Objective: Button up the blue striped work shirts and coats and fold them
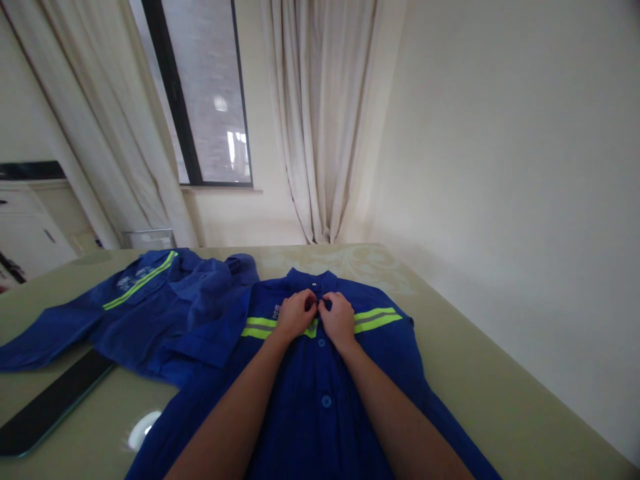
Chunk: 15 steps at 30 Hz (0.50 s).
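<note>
Left hand (299, 313) and right hand (338, 320), fingers curled nearly closed, pinch the blue jacket (313, 413) below its collar (327, 279). Second jacket (187, 313) lies leftward on the bench (480, 380).

layout relative to the hands: the left hand (299, 313) and right hand (338, 320) lie side by side on the upper front of the near jacket (305, 427), which rests on the table (480, 373). beyond both hands is the collar (327, 279); on their near side, two buttons (326, 401). left of the left hand, also on the table, is a second jacket (135, 333), covering one end of a flat strip (50, 407). behind, beyond the table: a curtain (323, 120) straight ahead, a window (207, 87) farther left; right of the right hand, a wall (525, 167).
</note>
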Motion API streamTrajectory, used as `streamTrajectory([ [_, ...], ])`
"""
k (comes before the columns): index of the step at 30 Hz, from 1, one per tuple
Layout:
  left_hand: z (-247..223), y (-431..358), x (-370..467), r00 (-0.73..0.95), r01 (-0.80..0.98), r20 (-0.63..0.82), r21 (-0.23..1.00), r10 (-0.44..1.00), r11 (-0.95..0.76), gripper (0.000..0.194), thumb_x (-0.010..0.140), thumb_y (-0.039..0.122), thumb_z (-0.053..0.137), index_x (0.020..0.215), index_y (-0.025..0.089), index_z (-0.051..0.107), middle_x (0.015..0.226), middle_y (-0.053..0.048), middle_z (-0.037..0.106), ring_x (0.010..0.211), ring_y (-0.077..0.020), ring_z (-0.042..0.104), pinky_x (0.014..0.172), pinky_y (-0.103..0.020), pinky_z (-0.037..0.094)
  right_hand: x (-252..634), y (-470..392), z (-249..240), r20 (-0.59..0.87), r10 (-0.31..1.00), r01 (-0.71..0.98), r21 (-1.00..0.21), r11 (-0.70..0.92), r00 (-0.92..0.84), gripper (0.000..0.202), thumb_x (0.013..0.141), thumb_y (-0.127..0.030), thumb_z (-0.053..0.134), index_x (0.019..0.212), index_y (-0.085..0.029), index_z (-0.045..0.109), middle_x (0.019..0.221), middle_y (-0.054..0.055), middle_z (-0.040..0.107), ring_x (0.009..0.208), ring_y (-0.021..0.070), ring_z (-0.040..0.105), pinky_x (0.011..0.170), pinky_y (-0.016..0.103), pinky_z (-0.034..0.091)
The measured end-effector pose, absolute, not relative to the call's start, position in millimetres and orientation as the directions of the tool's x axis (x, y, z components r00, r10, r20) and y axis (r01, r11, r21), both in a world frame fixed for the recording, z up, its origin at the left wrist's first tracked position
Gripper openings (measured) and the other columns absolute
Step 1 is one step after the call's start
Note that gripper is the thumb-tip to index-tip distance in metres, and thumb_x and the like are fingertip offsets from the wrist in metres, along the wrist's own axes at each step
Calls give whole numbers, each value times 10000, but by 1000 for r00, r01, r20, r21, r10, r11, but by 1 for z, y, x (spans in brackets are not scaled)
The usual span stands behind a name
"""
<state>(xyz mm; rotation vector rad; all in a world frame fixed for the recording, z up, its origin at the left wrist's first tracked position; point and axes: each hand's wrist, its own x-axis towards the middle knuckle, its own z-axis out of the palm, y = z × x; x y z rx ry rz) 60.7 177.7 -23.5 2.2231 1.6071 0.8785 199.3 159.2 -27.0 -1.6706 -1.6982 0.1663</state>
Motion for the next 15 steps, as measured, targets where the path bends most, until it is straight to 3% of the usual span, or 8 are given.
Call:
streamTrajectory([
  [15,-28,181,58,250,705,346,575,904,-415,123,869,209,629,953,231,715,911,-3,765,830,-160,681,753,-244,482,198,154,-23,428,889,848,-522,96,163,158,924,-212,582,1001,-220,719,1032,38,668,916,191,625,786,283,429],
])
